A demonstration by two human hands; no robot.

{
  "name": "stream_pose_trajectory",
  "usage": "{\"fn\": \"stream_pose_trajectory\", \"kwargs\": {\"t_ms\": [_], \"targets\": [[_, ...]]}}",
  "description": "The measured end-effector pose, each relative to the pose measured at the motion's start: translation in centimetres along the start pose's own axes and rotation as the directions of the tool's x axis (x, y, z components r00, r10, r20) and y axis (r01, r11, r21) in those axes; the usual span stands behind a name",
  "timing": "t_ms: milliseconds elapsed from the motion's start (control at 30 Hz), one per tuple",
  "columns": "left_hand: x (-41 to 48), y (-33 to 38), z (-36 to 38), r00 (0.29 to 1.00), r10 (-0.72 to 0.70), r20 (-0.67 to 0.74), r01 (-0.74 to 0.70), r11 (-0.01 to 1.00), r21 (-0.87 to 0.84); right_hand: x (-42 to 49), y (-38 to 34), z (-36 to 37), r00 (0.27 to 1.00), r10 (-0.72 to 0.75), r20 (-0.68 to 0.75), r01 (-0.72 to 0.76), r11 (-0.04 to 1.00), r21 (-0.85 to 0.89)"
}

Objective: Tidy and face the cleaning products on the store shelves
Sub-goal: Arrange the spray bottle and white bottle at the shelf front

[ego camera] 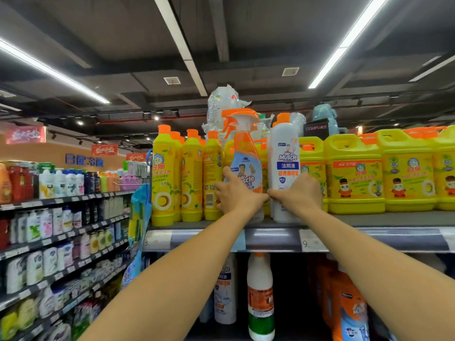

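Two bare forearms reach up to the top shelf (pixel 369 219) of a store aisle. The left hand (pixel 235 193) wraps the lower body of one orange-trigger Mr Muscle spray bottle (pixel 243 156), thumb up its front, fingers curled round its left side. The right hand (pixel 296 190) clasps the lower part of one white Mr Muscle bottle with an orange cap (pixel 285 153), thumb tip pointing to 9 o'clock and meeting the left hand. Both bottles stand upright near the shelf's front edge, just beside each other. At 9 o'clock of them stand three front-row yellow dish-soap bottles (pixel 163 178), more behind. At 3 o'clock sit at least four yellow jugs (pixel 355 173), packed touching, set back with a bare strip of shelf in front. Price strip (pixel 312 241) runs along the edge. One shelf down stand two white bottles (pixel 260 294) beside orange refill pouches (pixel 344 301)
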State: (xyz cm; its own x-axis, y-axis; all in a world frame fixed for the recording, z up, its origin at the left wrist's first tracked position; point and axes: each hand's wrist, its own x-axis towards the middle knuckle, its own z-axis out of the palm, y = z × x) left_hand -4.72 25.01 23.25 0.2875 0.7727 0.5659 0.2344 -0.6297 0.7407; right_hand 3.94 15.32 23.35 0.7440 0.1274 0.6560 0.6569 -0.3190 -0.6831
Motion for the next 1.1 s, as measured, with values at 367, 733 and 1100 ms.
{"fn": "stream_pose_trajectory", "kwargs": {"t_ms": [367,733,1100], "targets": [[-0.5,5.3,-4.5,0.930,0.307,-0.201,-0.328,0.941,-0.082,0.3,-2.2,-4.9,0.971,-0.150,-0.188,0.170,0.981,0.093],[-7.6,5.8,-8.3,0.957,0.283,-0.060,-0.289,0.929,-0.230,-5.1,-1.0,-13.6,0.949,-0.229,-0.218,0.288,0.912,0.294],[-21.7,1.5,-14.4,0.968,0.252,-0.026,-0.248,0.923,-0.293,-16.8,4.6,-20.7,0.978,-0.208,-0.011,0.196,0.900,0.390]]}}
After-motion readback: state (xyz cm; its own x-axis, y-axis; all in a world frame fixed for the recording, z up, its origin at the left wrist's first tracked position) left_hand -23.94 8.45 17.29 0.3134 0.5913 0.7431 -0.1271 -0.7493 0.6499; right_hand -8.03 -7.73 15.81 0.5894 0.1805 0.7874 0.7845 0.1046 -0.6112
